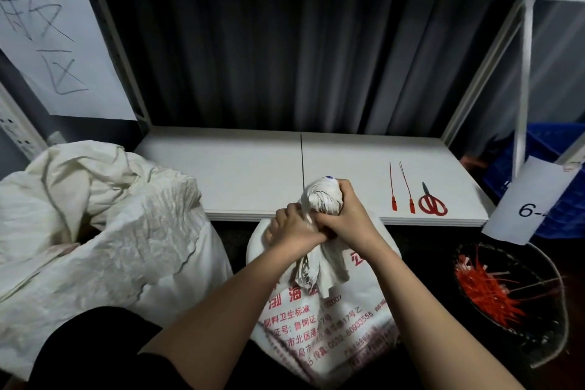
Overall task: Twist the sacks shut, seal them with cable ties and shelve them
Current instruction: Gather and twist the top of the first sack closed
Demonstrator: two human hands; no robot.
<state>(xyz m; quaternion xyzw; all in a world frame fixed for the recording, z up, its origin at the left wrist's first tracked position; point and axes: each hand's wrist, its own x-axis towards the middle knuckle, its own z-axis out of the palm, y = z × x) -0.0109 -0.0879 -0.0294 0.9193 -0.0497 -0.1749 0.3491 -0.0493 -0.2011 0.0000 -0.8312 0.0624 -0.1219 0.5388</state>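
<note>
Below the head camera, in front of a white shelf (pixel 221 180): a printed sack (pixel 329 320) standing upright on the dark floor, pressed close to the shelf's front edge, likely so the lift onto the board is short. To its left, touching or nearly so, a larger plain sack (pixel 104 231) with mouth gaping, not yet twisted. At lower right, a dark bin (pixel 550 345) holding red offcuts, probably trimmed tie tails. On the shelf board at right, well clear of both hands: red scissors (pixel 432 203), and just beside them two red cable ties (pixel 393 199) laid parallel, heads toward the edge, seemingly staged for a quick reach.

At the neck of the printed sack, cloth gathered into a twisted knob (pixel 323 199) rising above the knuckles. Right hand (pixel 345 215) wrapped around that knob, fingers curled tight on the far side, thumb side toward the body. Left hand (pixel 292 228) clamped lower, fingers curled round the rope of fabric just under the right, the two hands touching. Loose flap of sack mouth hanging below both grips. Grip stacked this way presumably to hold the twist from unwinding. No tie on the neck yet; judged mid-twist, sealing still ahead.
</note>
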